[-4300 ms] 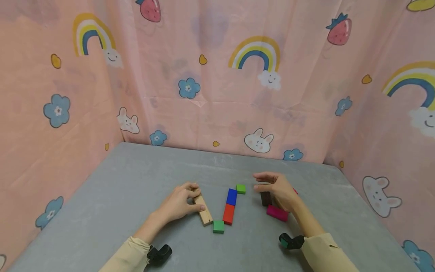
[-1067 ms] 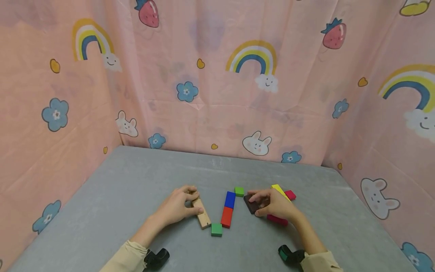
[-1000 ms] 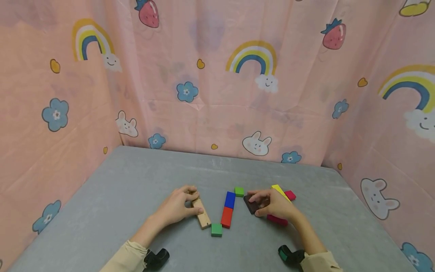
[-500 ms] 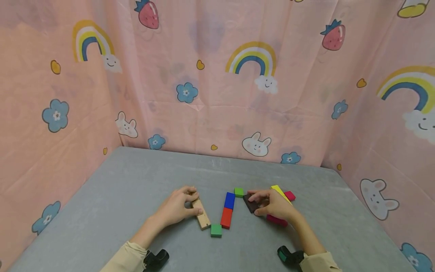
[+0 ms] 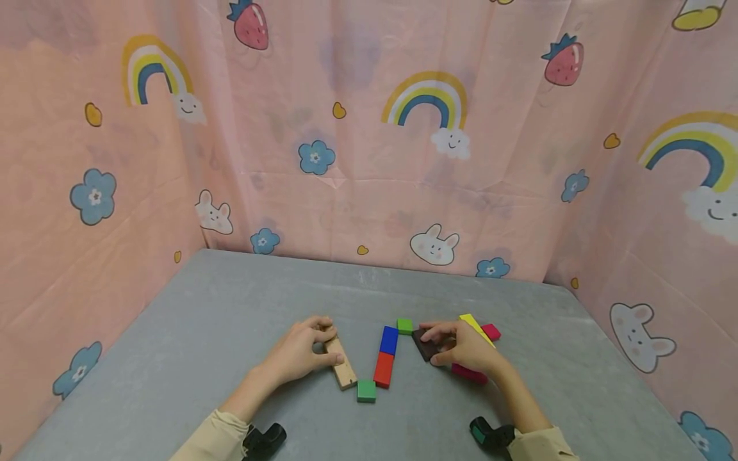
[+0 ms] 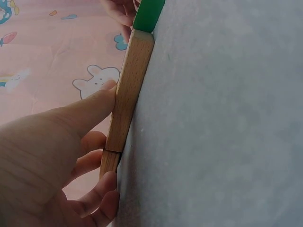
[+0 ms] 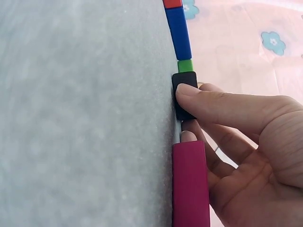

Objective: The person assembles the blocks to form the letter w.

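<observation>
On the grey table, my left hand (image 5: 300, 349) pinches two plain wooden blocks (image 5: 340, 365) set end to end, thumb near one end and fingers at the other. The left wrist view shows the seam between them (image 6: 112, 151). A green block (image 5: 366, 391) adjoins their near end; then red (image 5: 384, 370) and blue (image 5: 389, 340) blocks slant away to a light green block (image 5: 405, 326). My right hand (image 5: 469, 349) pinches a dark brown block (image 5: 423, 346) lying flat, its far end against the light green one. Part of it is under my fingers.
Right of my right hand lie a yellow block (image 5: 475, 328) and a red block (image 5: 492, 331). A magenta block (image 5: 469, 373) sits beneath that hand, partly hidden. Pink patterned cloth (image 5: 346, 192) hangs behind and beside the table (image 5: 259, 288).
Since the earliest frame, the dark brown block has gone from upright beside the magenta block to flat beside the light green one, gripped by my right hand. My left hand stays on the wooden blocks.
</observation>
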A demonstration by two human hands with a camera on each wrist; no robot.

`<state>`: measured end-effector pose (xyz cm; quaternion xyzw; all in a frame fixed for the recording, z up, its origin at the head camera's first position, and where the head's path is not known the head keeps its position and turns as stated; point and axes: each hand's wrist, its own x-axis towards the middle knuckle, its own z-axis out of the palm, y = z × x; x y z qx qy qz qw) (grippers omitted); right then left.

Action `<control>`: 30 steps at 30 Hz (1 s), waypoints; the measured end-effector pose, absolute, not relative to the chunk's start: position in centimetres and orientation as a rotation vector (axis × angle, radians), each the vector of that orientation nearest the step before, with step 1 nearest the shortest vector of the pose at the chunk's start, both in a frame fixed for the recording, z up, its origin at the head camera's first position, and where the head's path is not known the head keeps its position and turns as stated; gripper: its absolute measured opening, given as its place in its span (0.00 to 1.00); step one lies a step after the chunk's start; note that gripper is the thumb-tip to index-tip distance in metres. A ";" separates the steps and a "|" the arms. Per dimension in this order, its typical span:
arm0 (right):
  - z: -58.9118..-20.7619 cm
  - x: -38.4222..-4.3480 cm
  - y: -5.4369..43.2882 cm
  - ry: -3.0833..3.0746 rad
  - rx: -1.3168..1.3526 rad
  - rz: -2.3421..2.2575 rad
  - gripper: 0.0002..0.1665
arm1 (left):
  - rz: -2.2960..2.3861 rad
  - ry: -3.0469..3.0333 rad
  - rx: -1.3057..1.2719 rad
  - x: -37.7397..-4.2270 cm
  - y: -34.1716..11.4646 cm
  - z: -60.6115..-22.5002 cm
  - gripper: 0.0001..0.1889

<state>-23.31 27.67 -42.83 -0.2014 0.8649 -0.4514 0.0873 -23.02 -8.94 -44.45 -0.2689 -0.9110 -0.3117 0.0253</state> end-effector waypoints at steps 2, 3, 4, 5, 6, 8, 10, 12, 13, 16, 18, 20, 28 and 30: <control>-42.9 -23.3 27.6 2.581 -0.600 -1.340 0.19 | -0.970 -2.822 -0.826 -22.9 -9.0 -44.4 0.35; -42.9 -23.3 27.6 2.581 -0.600 -1.340 0.19 | -0.973 -2.821 -0.826 -22.9 -9.0 -44.4 0.35; -42.9 -23.2 27.6 2.583 -0.602 -1.339 0.19 | -0.977 -2.819 -0.827 -22.8 -9.0 -44.4 0.35; -42.9 -23.2 27.6 2.582 -0.600 -1.339 0.19 | -0.974 -2.821 -0.826 -22.8 -9.0 -44.4 0.35; -42.9 -23.1 27.6 2.582 -0.598 -1.338 0.19 | -0.973 -2.825 -0.828 -22.8 -9.0 -44.4 0.35; -42.9 -23.1 27.6 2.581 -0.601 -1.336 0.19 | -0.973 -2.825 -0.831 -22.8 -9.0 -44.4 0.35; -42.9 -23.1 27.6 2.585 -0.611 -1.327 0.19 | -0.979 -2.825 -0.833 -22.8 -9.0 -44.5 0.35; -43.0 -23.2 27.7 2.588 -0.616 -1.326 0.19 | -0.987 -2.824 -0.835 -22.9 -8.9 -44.5 0.35; -42.9 -23.2 27.8 2.584 -0.621 -1.335 0.18 | -0.987 -2.819 -0.838 -22.9 -8.9 -44.5 0.35; -42.6 -23.5 28.2 2.578 -0.619 -1.366 0.18 | -0.989 -2.799 -0.848 -22.9 -9.0 -44.4 0.34; -42.3 -23.6 28.7 2.577 -0.614 -1.389 0.18 | -0.979 -2.790 -0.854 -23.0 -9.0 -44.4 0.34; -41.7 -23.5 29.2 2.576 -0.600 -1.403 0.18 | -0.976 -2.784 -0.853 -23.0 -9.1 -44.4 0.34; -39.2 -22.4 32.1 2.455 -0.656 -1.281 0.13 | -0.966 -2.796 -0.847 -23.1 -9.1 -44.5 0.34; -39.0 -22.4 32.9 2.407 -0.738 -1.172 0.12 | -0.962 -2.795 -0.851 -23.2 -9.1 -44.6 0.35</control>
